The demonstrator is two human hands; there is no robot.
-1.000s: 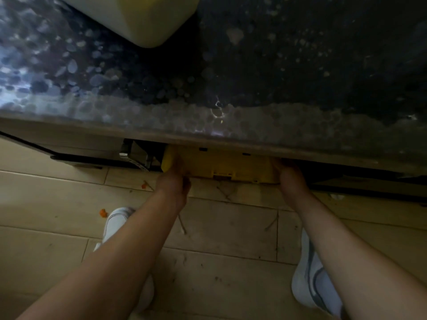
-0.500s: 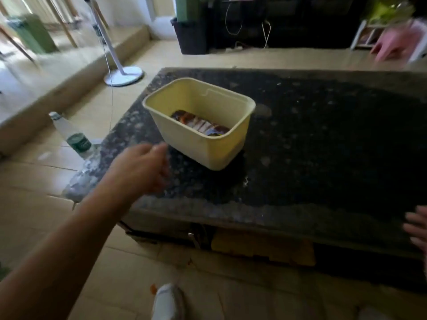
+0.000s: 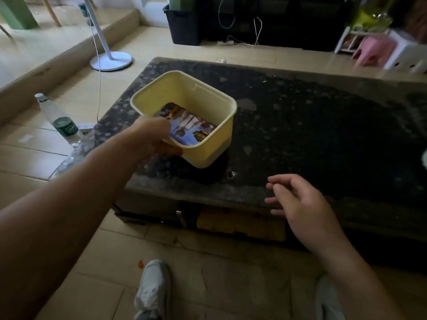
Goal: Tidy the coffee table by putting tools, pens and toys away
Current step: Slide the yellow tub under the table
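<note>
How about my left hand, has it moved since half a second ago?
Yes. The left hand has moved forward to the yellow tub: earlier it hovered short of the near left corner, now it grips that rim.

A pale yellow tub (image 3: pixel 208 155) stands open on the dark speckled counter (image 3: pixel 323 135), a flat colourful picture card (image 3: pixel 189 125) lying on its bottom.

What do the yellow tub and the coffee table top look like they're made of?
The yellow tub looks plastic: smooth satin finish, thin moulded walls, rolled rim, rounded corners. The coffee table top seems polished stone, perhaps granite: dark with pale flecks and a sheen, though imitation is possible.
</note>
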